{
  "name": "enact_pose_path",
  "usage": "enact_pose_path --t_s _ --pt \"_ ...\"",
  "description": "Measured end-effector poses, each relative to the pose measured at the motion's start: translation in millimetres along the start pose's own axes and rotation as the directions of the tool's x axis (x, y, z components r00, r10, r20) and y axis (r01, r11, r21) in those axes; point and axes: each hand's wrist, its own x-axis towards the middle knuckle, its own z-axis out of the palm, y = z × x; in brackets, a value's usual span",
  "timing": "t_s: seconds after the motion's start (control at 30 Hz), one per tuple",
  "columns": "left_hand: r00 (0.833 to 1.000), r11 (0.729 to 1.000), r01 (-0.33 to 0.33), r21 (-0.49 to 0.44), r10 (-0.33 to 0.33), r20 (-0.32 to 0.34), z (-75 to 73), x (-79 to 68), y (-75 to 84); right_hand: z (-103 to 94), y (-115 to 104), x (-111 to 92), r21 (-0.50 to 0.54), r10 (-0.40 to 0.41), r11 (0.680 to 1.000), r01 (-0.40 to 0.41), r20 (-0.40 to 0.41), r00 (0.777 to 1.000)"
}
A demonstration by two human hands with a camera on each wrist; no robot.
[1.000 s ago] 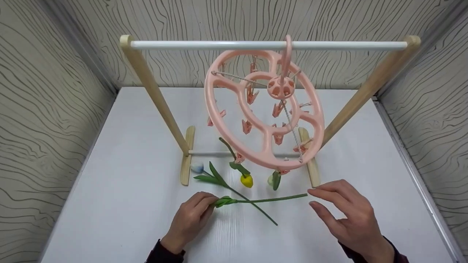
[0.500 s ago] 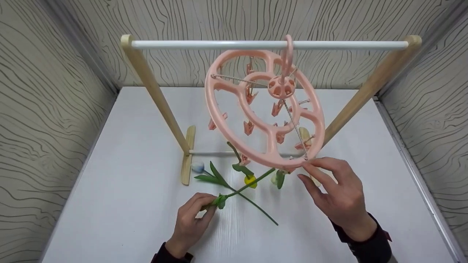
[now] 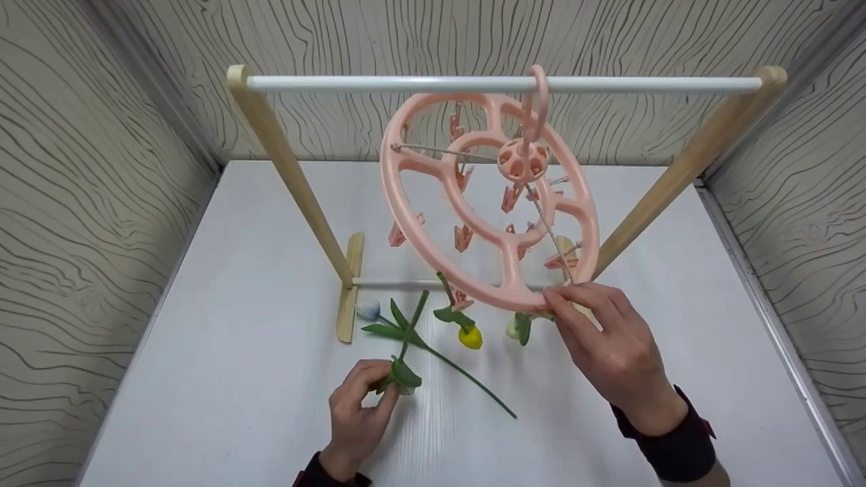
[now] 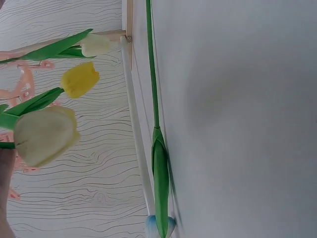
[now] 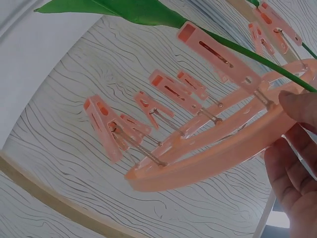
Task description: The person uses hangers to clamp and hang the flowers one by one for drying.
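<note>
My left hand pinches a white tulip near its bloom, its green stem angled up and away from me. With thumb and fingers, my right hand grips the near right rim of a round pink clip hanger. Pegs such as this pink clip hang from the hanger. A yellow tulip and another white tulip hang bloom-down from its near side. Beyond my left hand, a blue-and-white tulip lies on the white table.
The hanger hooks over a white rail between wooden posts, including the left post. A lower white crossbar joins the wooden feet. Patterned walls enclose the back and sides.
My right hand has moved up from the stem's end to the hanger's rim and grips it. The tulip in my left hand has swung from pointing right to pointing away; the hanger has turned slightly.
</note>
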Motion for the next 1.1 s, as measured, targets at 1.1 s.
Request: enact_pose_path --t_s 1.1 --pt "0.994 0.993 0.110 -0.034 -0.109 0.009 0.7 13.8 16.2 -12.7 55 -15 0.058 0.093 0.994 -0.089 -0.059 0.994"
